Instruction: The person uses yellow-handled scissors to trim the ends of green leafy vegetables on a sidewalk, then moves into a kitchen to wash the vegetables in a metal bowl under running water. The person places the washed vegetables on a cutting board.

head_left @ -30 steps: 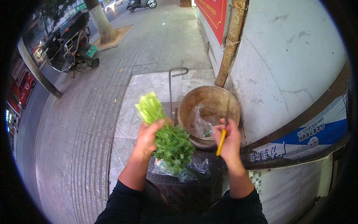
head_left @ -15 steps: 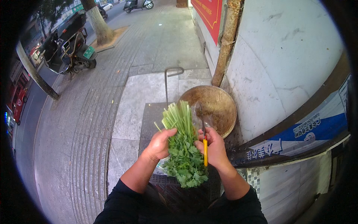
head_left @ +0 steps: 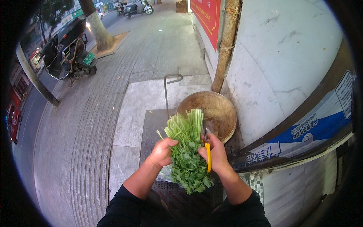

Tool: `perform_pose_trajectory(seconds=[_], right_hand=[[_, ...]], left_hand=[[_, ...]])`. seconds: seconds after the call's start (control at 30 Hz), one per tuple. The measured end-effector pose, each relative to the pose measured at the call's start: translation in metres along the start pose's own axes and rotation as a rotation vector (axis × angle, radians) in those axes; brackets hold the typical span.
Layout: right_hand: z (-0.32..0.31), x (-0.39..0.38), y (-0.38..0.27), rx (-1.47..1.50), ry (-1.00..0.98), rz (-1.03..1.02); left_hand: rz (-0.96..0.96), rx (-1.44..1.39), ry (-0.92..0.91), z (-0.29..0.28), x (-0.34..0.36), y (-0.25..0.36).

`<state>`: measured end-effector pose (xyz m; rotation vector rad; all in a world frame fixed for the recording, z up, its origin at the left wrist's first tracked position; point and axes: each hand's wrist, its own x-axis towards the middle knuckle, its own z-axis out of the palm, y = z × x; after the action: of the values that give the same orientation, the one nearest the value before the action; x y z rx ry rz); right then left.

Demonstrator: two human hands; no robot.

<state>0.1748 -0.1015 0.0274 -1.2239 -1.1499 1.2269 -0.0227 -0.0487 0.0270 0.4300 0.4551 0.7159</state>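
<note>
A thick bunch of coriander point(head_left: 189, 155) is held up in front of me, its pale stems pointing away and its leaves hanging toward me. Around its left side my left hand point(head_left: 162, 151) is closed, thumb on the stems. My right hand point(head_left: 215, 153) grips a narrow tool with a yellow handle point(head_left: 208, 159) and a dark blade pointing away, while its thumb rests against the leaves. Whether the tool is a knife or scissors I cannot tell. Clear plastic point(head_left: 165, 173) shows under the bunch, partly hidden.
Beyond the hands, a wide brown pan point(head_left: 207, 99) leans near the wall. A hooked metal rod point(head_left: 166, 92) rises left of it. A rusty pipe point(head_left: 225, 49) runs up the white wall point(head_left: 276, 53). Parked at the left are a three-wheeler point(head_left: 68, 53) and a tree point(head_left: 99, 32).
The coriander's stems have fanned out, with one part swung right against the blade. Both hands keep their hold. The whole view has shifted slightly.
</note>
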Motion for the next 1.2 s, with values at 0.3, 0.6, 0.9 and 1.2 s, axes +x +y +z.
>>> perform_pose_trajectory(seconds=[0.3, 0.6, 0.9, 1.2], right_hand=[[0.024, -0.015, -0.002, -0.323, 0.037, -0.215], [0.027, -0.015, -0.004, -0.469, -0.001, -0.353], [0.030, -0.011, -0.006, -0.509, 0.014, -0.513], [-0.002, -0.019, 0.006, -0.337, 0.294, -0.500]], left_hand=[[0.156, 0.386, 0.120, 0.004, 0.004, -0.022], [0.053, 0.407, 0.096, -0.007, 0.010, -0.016], [0.239, 0.315, 0.235, -0.011, 0.008, -0.021], [0.655, 0.446, 0.261, -0.009, -0.016, 0.040]])
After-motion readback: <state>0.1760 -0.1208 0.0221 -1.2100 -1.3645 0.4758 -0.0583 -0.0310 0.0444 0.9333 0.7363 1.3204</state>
